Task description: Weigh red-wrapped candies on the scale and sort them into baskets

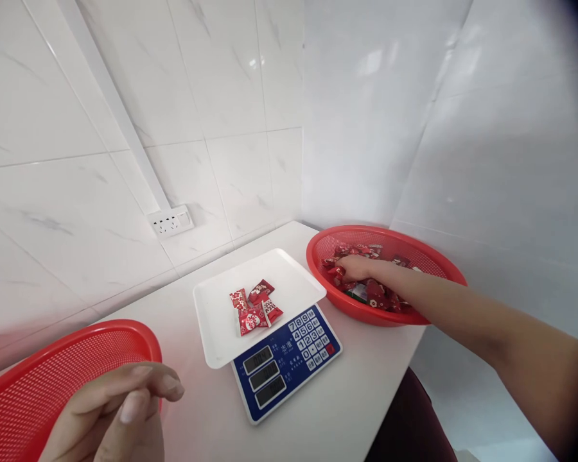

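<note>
Right of the scale (289, 366), right hand (362, 267) sits among candies (383, 295), grip unclear; overgrabbing could spill some. Left hand (115, 410) loosely pinched, empty.

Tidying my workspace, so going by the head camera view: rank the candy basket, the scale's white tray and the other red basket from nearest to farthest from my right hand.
1. Candy basket, far right: the right hand rests inside it.
2. White tray, middle, on the scale.
3. Other red basket, far left.
</note>
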`<state>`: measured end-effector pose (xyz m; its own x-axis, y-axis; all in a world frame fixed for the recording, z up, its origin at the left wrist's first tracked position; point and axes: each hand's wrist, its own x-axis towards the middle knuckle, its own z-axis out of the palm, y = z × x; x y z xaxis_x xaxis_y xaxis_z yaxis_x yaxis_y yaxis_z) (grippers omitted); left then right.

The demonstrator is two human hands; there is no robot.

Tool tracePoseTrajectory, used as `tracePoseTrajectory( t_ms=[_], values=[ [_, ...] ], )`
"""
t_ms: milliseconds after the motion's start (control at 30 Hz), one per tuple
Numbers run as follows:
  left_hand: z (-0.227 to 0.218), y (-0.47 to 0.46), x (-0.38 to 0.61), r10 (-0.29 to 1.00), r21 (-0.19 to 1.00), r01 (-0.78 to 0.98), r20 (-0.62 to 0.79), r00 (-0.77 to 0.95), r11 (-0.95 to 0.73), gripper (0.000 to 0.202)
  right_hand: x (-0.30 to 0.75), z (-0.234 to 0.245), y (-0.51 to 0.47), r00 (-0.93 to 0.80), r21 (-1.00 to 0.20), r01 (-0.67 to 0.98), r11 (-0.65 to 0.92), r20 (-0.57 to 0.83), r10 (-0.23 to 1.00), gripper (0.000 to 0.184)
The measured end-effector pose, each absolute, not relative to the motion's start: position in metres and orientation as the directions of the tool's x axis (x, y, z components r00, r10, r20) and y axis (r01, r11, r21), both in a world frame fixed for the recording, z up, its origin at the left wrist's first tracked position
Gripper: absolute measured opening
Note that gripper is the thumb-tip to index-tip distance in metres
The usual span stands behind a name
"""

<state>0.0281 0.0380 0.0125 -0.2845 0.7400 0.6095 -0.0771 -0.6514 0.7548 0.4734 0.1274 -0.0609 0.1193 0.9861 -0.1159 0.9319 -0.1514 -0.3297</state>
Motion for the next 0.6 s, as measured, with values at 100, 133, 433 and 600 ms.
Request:
tracePoseTrajectory(
  t_ms=[100,133,433,600],
  values=[
    [0.007,0.044,0.022,0.726,0.725,-0.096,0.658,-0.199,-0.682,0.008,0.480,-0.050,0.119,0.116,-0.312,0.935,-0.166,-0.172,0.978,0.015],
    [0.006,0.045,0.020,0.723,0.721,-0.096,0.664,-0.191,-0.687,0.009,0.482,-0.045,0.116,0.116,-0.320,0.933,-0.166,-0.170,0.979,0.014],
    [-0.005,0.044,0.020,0.758,0.780,-0.056,0.584,-0.291,-0.623,0.015,0.500,-0.002,0.107,0.017,-0.544,0.821,-0.175,-0.283,0.959,0.039],
    [-0.003,0.042,0.025,0.765,0.783,-0.052,0.590,-0.258,-0.620,0.016,0.497,-0.028,0.127,0.038,-0.450,0.881,-0.145,-0.239,0.970,0.057]
  ],
)
